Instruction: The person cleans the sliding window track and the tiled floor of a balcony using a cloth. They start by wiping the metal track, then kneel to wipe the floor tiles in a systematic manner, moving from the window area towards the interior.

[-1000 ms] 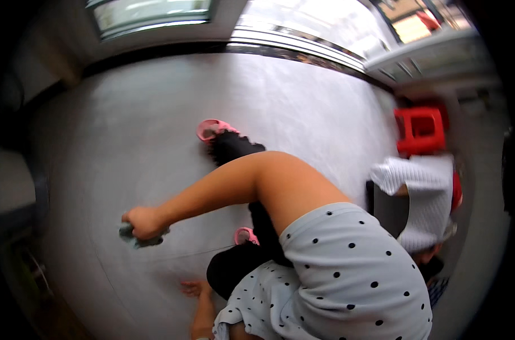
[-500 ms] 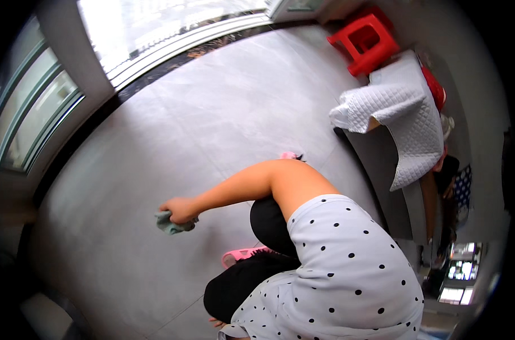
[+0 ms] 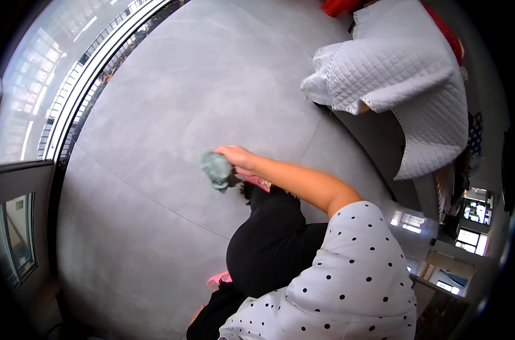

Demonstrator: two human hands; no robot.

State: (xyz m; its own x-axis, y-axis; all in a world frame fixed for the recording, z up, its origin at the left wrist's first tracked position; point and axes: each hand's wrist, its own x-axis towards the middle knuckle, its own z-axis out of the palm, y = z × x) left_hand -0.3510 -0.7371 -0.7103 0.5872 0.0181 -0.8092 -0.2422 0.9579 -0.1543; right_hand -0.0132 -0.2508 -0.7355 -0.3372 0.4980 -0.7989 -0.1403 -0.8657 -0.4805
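Note:
My right hand (image 3: pixel 237 158) is closed round a crumpled grey-green cloth (image 3: pixel 215 169), which bunches out beyond the fingers. The cloth is slightly blurred, and I cannot tell whether it touches the grey floor (image 3: pixel 155 113) beneath it. My right arm reaches across above my bent leg in black trousers. Pink slippers (image 3: pixel 219 280) show beside the trouser hems. At the lower edge, beside the black trouser leg, a sliver of skin appears; it may belong to my left hand, but its fingers are hidden.
A white quilted cover (image 3: pixel 393 79) drapes over a low dark piece of furniture on the right. Part of a red plastic stool (image 3: pixel 335 7) shows at the top. Along the left runs a glazed door (image 3: pixel 39 96) with a white frame and a dark sill.
My right hand has moved right and upward in the picture, carrying the cloth. The view has turned and shifted, so the quilted cover looks larger and most of the red stool has left the picture.

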